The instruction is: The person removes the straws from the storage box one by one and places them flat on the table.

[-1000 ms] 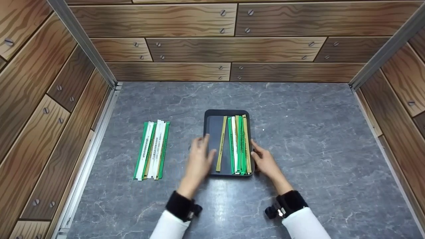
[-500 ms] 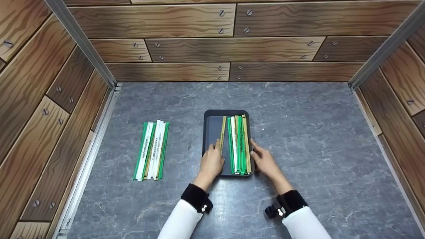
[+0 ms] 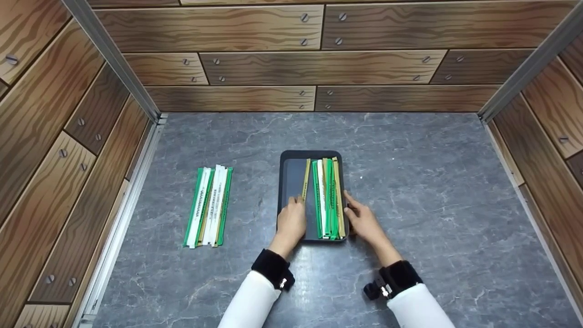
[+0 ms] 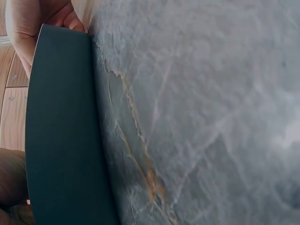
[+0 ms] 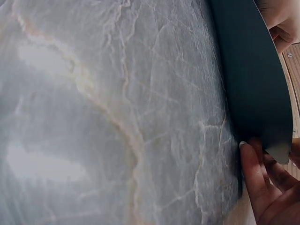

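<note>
A dark shallow tray (image 3: 294, 175) stands mid-table, holding long thin printed packets in green, white and gold; their contents cannot be seen. Inside its left half, my left hand (image 3: 291, 219) pinches the near part of a separate gold packet (image 3: 306, 177). The hand covers that packet's lower end. At the tray's right side, my right hand (image 3: 364, 223) holds the edge; in the right wrist view its fingers (image 5: 255, 173) press against the tray's corner. The packet bundle (image 3: 328, 200) lies along the tray's right half, between both hands.
A second group of green, white and gold packets (image 3: 207, 207) lies side by side on the grey marbled table (image 3: 432, 182), left of the tray. Wood-patterned panels (image 3: 319, 68) enclose the back and both sides.
My left hand has moved right and into the tray, and its fingers have closed on the lone gold packet. My right hand and the tray have stayed put.
</note>
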Demonstrator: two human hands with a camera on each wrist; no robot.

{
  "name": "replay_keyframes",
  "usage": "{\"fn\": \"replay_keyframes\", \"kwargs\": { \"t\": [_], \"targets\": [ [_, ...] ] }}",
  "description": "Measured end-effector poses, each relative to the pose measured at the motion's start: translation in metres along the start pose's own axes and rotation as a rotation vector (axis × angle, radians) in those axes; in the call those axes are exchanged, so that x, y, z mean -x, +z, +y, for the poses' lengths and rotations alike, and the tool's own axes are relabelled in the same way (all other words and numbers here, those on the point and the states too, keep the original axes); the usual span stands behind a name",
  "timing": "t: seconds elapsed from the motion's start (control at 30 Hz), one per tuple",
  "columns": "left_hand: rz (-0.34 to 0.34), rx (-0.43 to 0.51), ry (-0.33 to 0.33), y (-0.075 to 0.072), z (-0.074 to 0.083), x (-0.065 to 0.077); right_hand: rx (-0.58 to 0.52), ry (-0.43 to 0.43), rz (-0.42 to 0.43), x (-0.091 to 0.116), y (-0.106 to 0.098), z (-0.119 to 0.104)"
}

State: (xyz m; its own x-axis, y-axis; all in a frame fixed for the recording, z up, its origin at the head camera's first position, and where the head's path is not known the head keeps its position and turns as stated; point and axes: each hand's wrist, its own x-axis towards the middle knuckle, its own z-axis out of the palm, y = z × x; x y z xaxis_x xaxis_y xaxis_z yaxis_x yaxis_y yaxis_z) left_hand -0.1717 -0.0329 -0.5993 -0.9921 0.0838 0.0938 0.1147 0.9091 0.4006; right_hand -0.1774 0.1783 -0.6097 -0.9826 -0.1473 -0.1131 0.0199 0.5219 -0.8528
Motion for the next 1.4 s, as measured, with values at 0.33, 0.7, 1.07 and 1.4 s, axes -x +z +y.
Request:
{"fn": "replay_keyframes", "kwargs": {
  "t": [0.33,0.7,1.07,1.4],
  "targets": [
    [-0.054,0.132,-0.041,-0.008,-0.006,-0.005,0.005,0.004,0.020,0.000,0.001,0.000],
    [-0.106,0.484,-0.094,-0.026,-0.015,-0.004,0.017,-0.023,0.019,-0.001,0.001,0.001],
    [0.024,0.890,-0.141,-0.065,-0.051,0.013,0.001,-0.019,0.010,0.001,0.000,0.000],
    [0.225,0.922,-0.308,-0.092,-0.108,0.030,0.012,0.013,0.002,0.000,0.000,-0.001]
  ]
}}
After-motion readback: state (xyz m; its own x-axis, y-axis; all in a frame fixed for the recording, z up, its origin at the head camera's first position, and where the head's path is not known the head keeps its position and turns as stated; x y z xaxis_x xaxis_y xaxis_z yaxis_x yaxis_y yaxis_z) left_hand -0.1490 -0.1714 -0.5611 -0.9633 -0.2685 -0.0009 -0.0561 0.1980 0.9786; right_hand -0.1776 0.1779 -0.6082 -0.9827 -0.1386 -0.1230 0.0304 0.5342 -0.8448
